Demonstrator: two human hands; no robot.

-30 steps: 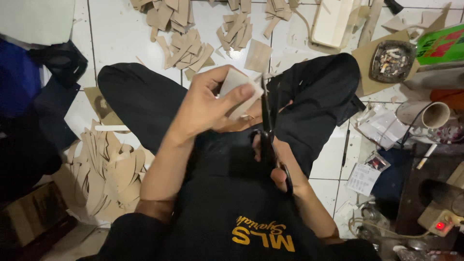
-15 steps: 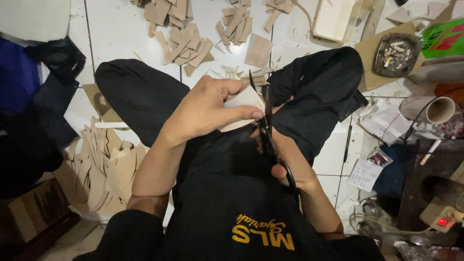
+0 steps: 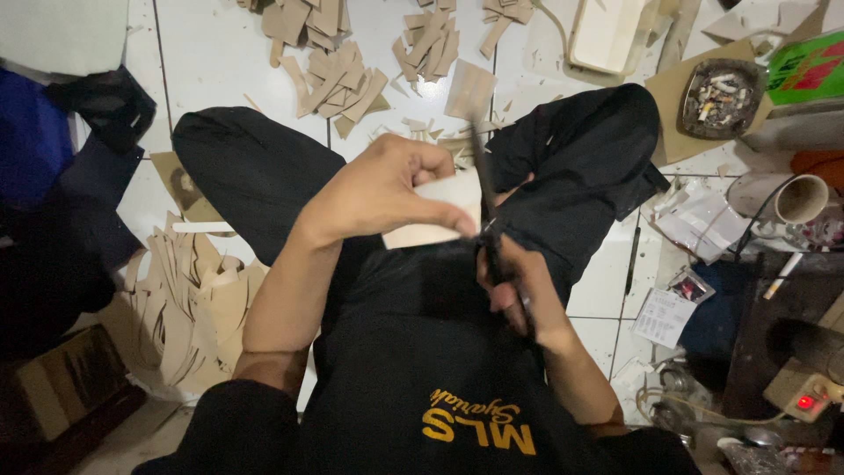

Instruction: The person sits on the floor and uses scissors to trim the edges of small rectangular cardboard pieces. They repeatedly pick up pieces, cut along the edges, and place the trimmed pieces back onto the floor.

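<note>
A pale tan cardboard piece [image 3: 432, 214] sits at the centre of the view, above the person's lap, pinched in the left hand [image 3: 382, 193], whose grip is clamped on it with the thumb along its lower edge and the fingers curled over the top. Touching the piece's three o'clock edge are black scissors [image 3: 486, 207], their blades pointing toward twelve o'clock and blurred, so whether the blades are apart or together cannot be told. The right hand [image 3: 519, 295], at five o'clock from the piece, has its grip closed through the scissor handles. Both hands work over the crossed legs in black trousers [image 3: 264, 176], with a black shirt bearing yellow lettering [image 3: 440, 387] below them at six o'clock. On the white tiled floor [image 3: 211, 62] at twelve o'clock lie heaps of cut cardboard strips [image 3: 343, 84], and one larger squarish piece [image 3: 469, 90] lies just beyond the scissor tips. At eight o'clock a pile of curved cardboard offcuts [image 3: 198, 308] rests on the floor. At two o'clock an ashtray [image 3: 721, 97] stands on a cardboard sheet, with a green box [image 3: 804, 70] beside it, and a cup [image 3: 796, 200] lies at three o'clock.
</note>
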